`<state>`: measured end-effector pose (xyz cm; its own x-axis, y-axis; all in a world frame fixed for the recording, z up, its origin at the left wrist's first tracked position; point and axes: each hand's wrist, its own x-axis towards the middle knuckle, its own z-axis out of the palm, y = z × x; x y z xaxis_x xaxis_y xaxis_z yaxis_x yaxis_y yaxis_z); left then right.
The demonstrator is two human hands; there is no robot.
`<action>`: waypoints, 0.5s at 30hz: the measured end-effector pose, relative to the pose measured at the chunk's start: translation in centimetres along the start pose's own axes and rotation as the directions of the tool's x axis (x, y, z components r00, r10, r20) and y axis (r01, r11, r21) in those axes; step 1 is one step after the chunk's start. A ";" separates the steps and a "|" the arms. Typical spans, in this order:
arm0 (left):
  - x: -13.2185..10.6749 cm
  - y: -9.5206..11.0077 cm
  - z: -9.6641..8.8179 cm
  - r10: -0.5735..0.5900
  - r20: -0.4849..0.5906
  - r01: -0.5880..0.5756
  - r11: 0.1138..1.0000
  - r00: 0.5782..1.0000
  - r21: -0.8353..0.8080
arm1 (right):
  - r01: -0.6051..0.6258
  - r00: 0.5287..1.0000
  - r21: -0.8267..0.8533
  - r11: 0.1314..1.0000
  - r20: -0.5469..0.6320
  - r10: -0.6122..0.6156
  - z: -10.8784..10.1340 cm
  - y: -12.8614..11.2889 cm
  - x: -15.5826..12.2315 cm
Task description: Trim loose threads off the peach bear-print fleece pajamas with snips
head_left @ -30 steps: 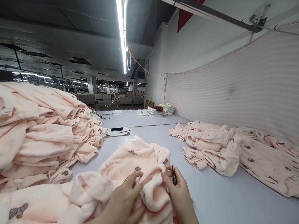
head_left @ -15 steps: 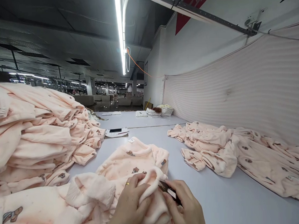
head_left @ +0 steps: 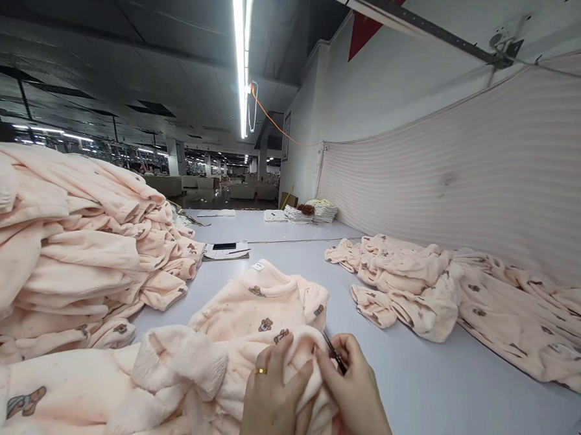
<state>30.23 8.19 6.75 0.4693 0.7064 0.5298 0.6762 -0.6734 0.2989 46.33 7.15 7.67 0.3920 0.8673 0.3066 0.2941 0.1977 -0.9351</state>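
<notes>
A pale pink fleece garment (head_left: 256,310) with small bear prints lies on the grey table (head_left: 426,385) in front of me. My left hand (head_left: 275,400), with a gold ring, pinches a raised fold of this garment near the bottom middle. My right hand (head_left: 356,396) is closed on small dark thread snips (head_left: 334,351), whose tips point at the fold. Both hands touch the fleece and sit close together.
A tall stack of the same pink garments (head_left: 68,242) fills the left. More pink garments (head_left: 470,299) lie loose along the striped cloth wall on the right. A phone on papers (head_left: 226,249) and small white stacks (head_left: 310,213) sit farther back.
My left hand shifted right and its fingers curled more over the fold. The snips in my right hand swung from upright to flat, then tilted toward the fabric. The view drifted slightly.
</notes>
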 end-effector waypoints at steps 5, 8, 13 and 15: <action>1.6 -1.6 -5.3 0.016 0.271 0.025 0.989 0.962 -0.146 | -0.162 0.982 0.465 0.870 0.161 0.097 1.3 0.5 0.3; 5.2 -6.9 -9.7 -0.268 0.186 0.281 0.958 0.945 -0.049 | -0.111 0.993 0.433 0.895 0.093 0.079 1.6 0.2 0.2; 5.8 -17.1 -9.5 -0.616 0.007 0.610 0.780 0.787 0.139 | -0.020 0.998 0.297 0.955 0.069 -0.001 1.8 0.2 -0.4; 3.1 -18.5 -7.8 -0.654 -0.015 0.650 0.749 0.756 0.131 | 0.008 0.993 0.231 0.973 0.114 -0.035 1.3 1.4 -1.2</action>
<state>14.81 21.13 9.04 -0.0959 0.9714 0.2172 0.8856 -0.0164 0.4642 45.11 7.02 5.72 0.2799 0.9061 0.3174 0.0877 0.3051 -0.9483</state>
